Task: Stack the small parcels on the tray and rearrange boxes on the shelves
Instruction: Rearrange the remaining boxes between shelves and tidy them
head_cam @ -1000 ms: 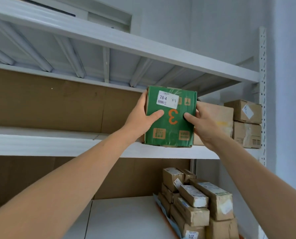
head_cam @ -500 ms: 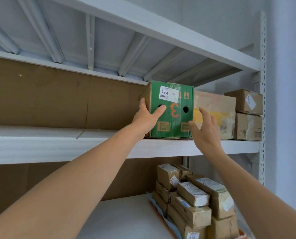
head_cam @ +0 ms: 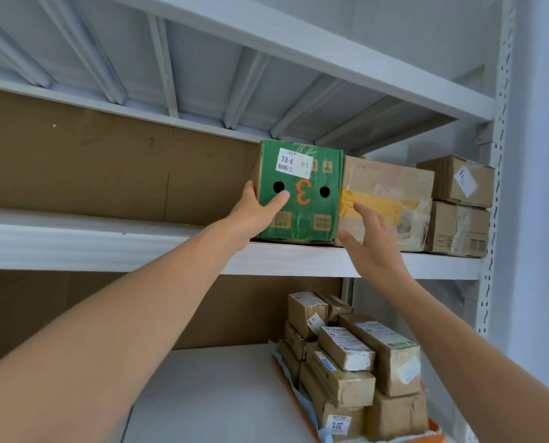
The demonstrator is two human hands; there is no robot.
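A green box [head_cam: 302,190] with an orange "3" and a white label stands on the middle shelf [head_cam: 298,259], pushed up against a taped brown box [head_cam: 391,190]. My left hand [head_cam: 256,212] grips the green box at its left edge, thumb on the front face. My right hand [head_cam: 370,241] hovers open just in front of the brown box, touching nothing. On the shelf below, several small brown parcels [head_cam: 346,353] are stacked on an orange tray [head_cam: 302,407].
Two brown boxes [head_cam: 457,206] are stacked at the right end of the middle shelf, beside the white upright post [head_cam: 497,187]. The left stretch of the middle shelf and the lower shelf [head_cam: 209,394] left of the tray hold nothing visible. Brown board backs the shelves.
The green box has been pushed back onto the shelf beside the taped box. My right hand has let go of it and drawn back; my left hand still holds its left edge.
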